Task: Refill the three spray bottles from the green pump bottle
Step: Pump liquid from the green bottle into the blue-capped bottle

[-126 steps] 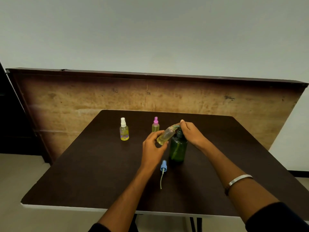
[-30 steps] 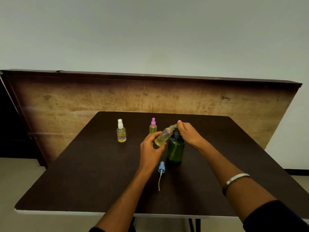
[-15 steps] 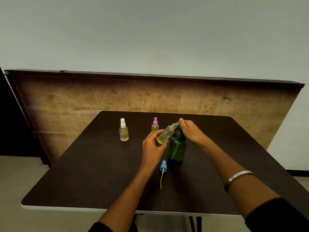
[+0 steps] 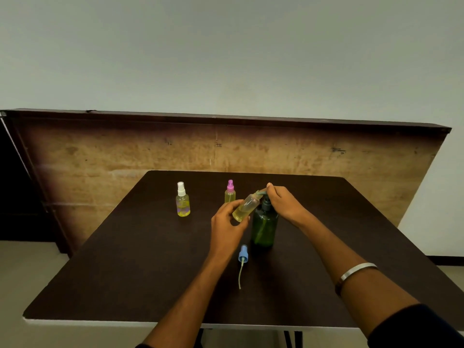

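A green pump bottle [image 4: 264,228] stands upright near the middle of the dark table [image 4: 125,272]. My right hand [image 4: 283,202] rests on its pump head, fingers over the spout. My left hand [image 4: 227,223] holds an uncapped clear spray bottle [image 4: 246,207], tilted with its mouth against the spout and yellowish liquid inside. Its blue spray cap [image 4: 243,254] with a dip tube lies on the table in front of the green bottle. A white-capped spray bottle [image 4: 182,203] and a pink-capped spray bottle [image 4: 230,193] stand further back on the left, both holding yellow liquid.
A worn wooden board [image 4: 150,151] stands upright behind the table against a pale wall. The table's near edge [image 4: 100,322] is white. A metal bangle [image 4: 356,271] sits on my right wrist.
Both hands keep the same hold on the small bottle and the pump head. The view shifts slightly between frames; nothing on the table has moved.
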